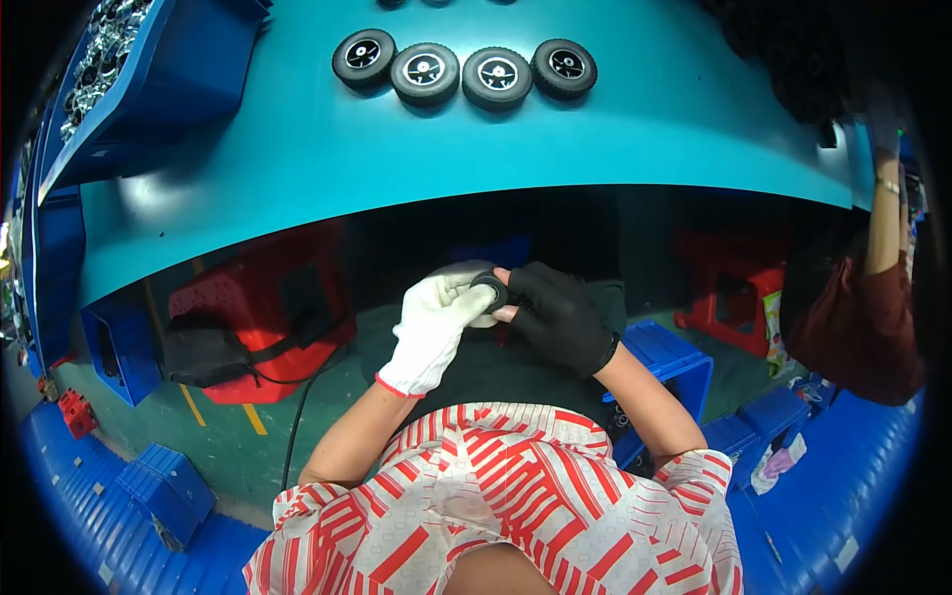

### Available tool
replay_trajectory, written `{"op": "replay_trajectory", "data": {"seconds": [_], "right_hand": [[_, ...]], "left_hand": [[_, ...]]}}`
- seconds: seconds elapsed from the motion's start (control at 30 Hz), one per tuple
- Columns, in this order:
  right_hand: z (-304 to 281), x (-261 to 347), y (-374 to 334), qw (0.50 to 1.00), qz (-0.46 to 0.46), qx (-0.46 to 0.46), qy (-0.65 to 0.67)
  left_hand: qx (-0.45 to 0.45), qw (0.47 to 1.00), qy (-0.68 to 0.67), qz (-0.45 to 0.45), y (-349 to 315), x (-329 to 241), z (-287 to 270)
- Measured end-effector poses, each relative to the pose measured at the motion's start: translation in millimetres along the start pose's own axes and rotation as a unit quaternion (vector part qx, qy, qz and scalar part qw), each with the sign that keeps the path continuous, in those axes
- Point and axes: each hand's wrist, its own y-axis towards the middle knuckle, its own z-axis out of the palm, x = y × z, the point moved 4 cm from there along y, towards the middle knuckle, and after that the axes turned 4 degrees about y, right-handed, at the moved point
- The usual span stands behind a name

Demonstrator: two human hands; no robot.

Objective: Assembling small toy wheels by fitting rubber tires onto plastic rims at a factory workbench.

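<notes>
My left hand (432, 325), in a white knit glove with a red cuff, grips a small black wheel (501, 289) in front of my body. Its thumb presses on the wheel's face. From the other side my right hand (557, 315), in a black glove with bare fingertips, closes on the wheel's rim. My fingers cover much of the wheel, so its far side is hidden. Beyond my hands, a row of black wheels (424, 73) with black-and-silver hubs lies on the teal table (476, 144).
A blue bin (188, 74) of shiny metal parts stands at the far left. Red stools (258, 307) sit beneath the table's edge. Blue crates (654, 357) stand at right. Dark parts are heaped at the far right, near another person's arm (886, 223).
</notes>
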Motion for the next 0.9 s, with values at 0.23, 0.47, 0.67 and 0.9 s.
{"op": "replay_trajectory", "data": {"seconds": [0.23,0.47,0.67,0.9], "right_hand": [[-6,-5,1,0.992,0.06,-0.014,0.107],[-11,4,8,0.994,0.018,0.105,0.01],[-10,2,5,0.994,-0.03,0.071,0.083],[-12,9,6,0.998,-0.025,0.046,0.044]], "left_hand": [[0.017,0.999,0.004,-0.034,4,-1,-4],[0.058,0.994,0.091,0.001,-2,-16,-1],[0.107,0.991,0.069,-0.036,-1,-20,-3],[0.125,0.986,-0.103,-0.035,-4,-10,0]]}}
